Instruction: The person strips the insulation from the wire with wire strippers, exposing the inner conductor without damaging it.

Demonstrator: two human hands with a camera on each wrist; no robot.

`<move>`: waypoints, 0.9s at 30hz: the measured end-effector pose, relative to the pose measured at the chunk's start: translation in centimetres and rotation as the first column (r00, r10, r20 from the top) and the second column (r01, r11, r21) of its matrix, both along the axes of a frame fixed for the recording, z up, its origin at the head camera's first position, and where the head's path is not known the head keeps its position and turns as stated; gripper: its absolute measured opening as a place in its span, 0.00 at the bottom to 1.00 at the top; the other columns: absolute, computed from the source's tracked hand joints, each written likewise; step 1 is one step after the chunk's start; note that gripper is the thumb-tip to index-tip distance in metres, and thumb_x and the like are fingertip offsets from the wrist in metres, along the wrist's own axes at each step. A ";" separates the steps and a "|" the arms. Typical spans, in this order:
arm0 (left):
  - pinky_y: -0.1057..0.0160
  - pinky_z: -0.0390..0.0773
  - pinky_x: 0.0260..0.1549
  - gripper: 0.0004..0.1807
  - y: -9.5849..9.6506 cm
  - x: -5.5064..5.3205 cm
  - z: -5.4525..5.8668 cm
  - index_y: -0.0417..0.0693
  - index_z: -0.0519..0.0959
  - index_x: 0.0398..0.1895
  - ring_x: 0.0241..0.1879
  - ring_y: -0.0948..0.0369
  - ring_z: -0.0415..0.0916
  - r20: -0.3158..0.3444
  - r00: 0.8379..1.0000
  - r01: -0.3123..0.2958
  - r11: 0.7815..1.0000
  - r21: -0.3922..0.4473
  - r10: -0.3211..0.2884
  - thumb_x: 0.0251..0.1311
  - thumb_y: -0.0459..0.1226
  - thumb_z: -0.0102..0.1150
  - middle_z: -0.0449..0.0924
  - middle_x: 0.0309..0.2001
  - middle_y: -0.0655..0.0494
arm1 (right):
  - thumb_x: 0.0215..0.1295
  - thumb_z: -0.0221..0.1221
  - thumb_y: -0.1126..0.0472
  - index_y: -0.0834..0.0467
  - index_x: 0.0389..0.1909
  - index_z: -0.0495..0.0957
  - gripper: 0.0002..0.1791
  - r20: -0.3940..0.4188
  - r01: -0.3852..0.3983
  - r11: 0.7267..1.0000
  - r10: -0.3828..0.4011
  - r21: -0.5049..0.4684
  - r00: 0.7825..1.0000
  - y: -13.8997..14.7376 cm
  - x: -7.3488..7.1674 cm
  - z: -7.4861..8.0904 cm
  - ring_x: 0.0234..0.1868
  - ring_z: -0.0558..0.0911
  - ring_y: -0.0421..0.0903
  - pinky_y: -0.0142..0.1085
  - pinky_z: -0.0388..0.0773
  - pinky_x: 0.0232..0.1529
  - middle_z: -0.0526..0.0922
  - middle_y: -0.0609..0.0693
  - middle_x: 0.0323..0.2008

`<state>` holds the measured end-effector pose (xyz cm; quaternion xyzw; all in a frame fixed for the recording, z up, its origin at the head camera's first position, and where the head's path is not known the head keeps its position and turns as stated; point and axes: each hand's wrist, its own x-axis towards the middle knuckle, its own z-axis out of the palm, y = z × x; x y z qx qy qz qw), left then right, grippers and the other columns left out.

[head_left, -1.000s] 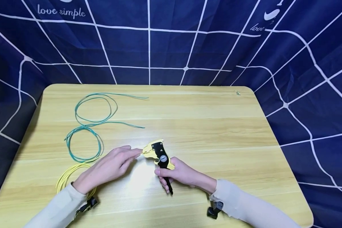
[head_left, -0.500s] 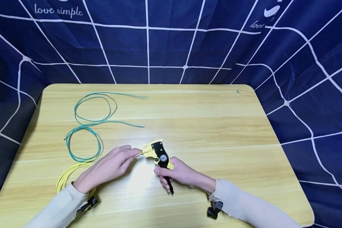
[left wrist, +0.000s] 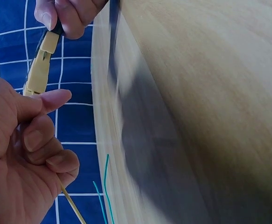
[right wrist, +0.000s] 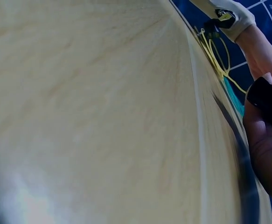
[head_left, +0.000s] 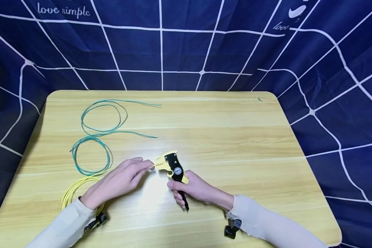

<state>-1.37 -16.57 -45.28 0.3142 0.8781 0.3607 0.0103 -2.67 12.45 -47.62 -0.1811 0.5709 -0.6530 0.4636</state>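
Observation:
Over the middle of the table my right hand [head_left: 198, 187] grips a yellow and black wire stripper [head_left: 175, 167] by its handles, its head tilted up to the left. My left hand [head_left: 121, 182] pinches a yellow wire [head_left: 154, 165] close to its end, fingertips right beside the stripper's mouth. The wire's tip is hidden at the mouth. In the left wrist view, the stripper's yellow head [left wrist: 38, 72] lies just past my thumb and index finger, while the yellow wire [left wrist: 70, 203] trails below the curled fingers. The right wrist view shows the black handle end [right wrist: 266, 100] in my right hand.
A coil of yellow wire [head_left: 69, 193] lies partly under my left forearm. Behind it are two loops of green wire [head_left: 108, 156], with loose ends stretching right. Small scraps [head_left: 259, 99] sit at the far right corner of the wooden table [head_left: 235, 137]. A blue gridded curtain [head_left: 186, 51] surrounds it.
My left fingertips have drawn back very slightly from the stripper, and a short bit of yellow wire shows more plainly between them. The right hand's grip looks the same.

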 end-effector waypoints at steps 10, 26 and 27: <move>0.62 0.82 0.36 0.09 0.3 -0.1 -0.3 0.47 0.82 0.44 0.33 0.66 0.71 -0.065 0.998 -0.017 0.999 -0.031 0.015 0.75 0.25 0.60 0.79 0.33 0.59 | 0.80 0.59 0.59 0.72 0.25 0.75 0.23 -0.030 0.074 0.995 -0.072 0.074 0.997 -0.5 0.3 0.1 0.14 0.79 0.45 0.36 0.80 0.20 0.80 0.53 0.17; 0.60 0.84 0.36 0.11 0.4 0.0 -0.4 0.48 0.82 0.42 0.33 0.66 0.74 -0.046 0.998 -0.040 0.999 -0.037 0.038 0.73 0.23 0.58 0.82 0.34 0.58 | 0.77 0.59 0.58 0.58 0.16 0.72 0.25 -0.033 0.193 0.970 -0.191 0.150 0.981 -1.1 0.7 0.1 0.09 0.69 0.40 0.32 0.71 0.11 0.70 0.46 0.11; 0.60 0.84 0.36 0.11 0.4 0.0 -0.4 0.48 0.82 0.42 0.33 0.66 0.75 -0.045 0.998 -0.040 0.998 -0.038 0.039 0.73 0.23 0.58 0.82 0.35 0.58 | 0.77 0.59 0.58 0.58 0.16 0.71 0.25 -0.028 0.194 0.970 -0.192 0.147 0.981 -1.1 0.8 0.1 0.09 0.69 0.40 0.32 0.71 0.11 0.70 0.46 0.11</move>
